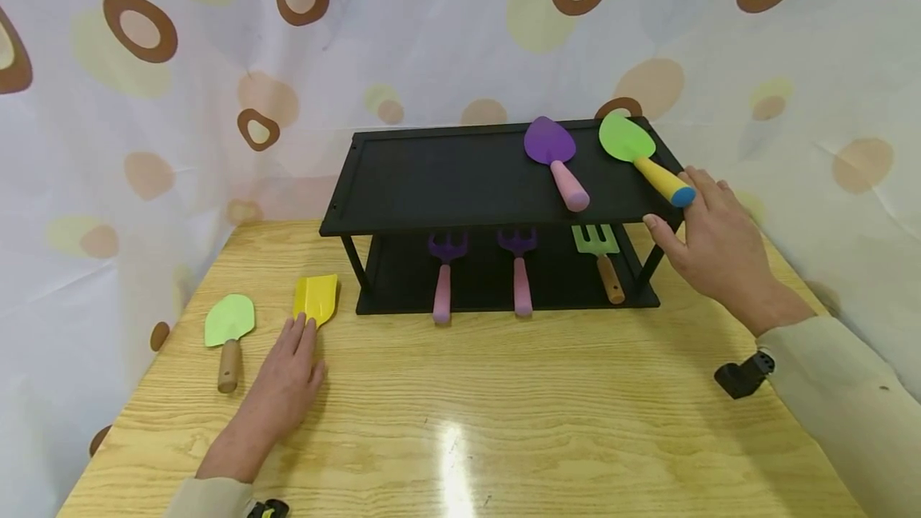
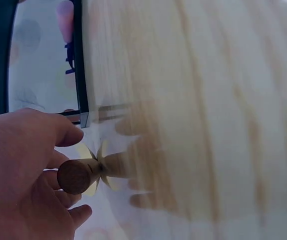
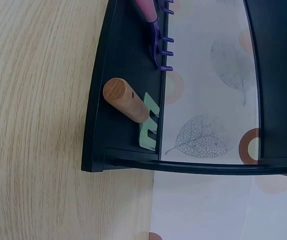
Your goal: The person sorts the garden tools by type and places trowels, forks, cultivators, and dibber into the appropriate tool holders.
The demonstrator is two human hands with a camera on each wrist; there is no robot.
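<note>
My left hand [image 1: 284, 382] reaches over the yellow shovel [image 1: 316, 296], fingers extended and covering its handle in the head view. In the left wrist view a wooden handle [image 2: 76, 176] lies under the fingers, between thumb and little finger. Left of that hand lies a trowel with a green blade [image 1: 230, 320] and wooden handle. My right hand [image 1: 727, 250] is at the right front corner of the black two-tier rack [image 1: 446, 178], thumb apart. A green trowel [image 1: 624, 137] lies on the top tier, its yellow handle's blue end overlapping the fingers. Contact is unclear.
A purple trowel [image 1: 550, 142] with a pink handle is also on the top tier. Below are two purple hand forks [image 1: 442, 294] [image 1: 522, 290] with pink handles and a green fork [image 1: 610, 278] with a wooden handle. Patterned cloth [image 1: 432, 38] hangs behind the wooden table [image 1: 547, 406].
</note>
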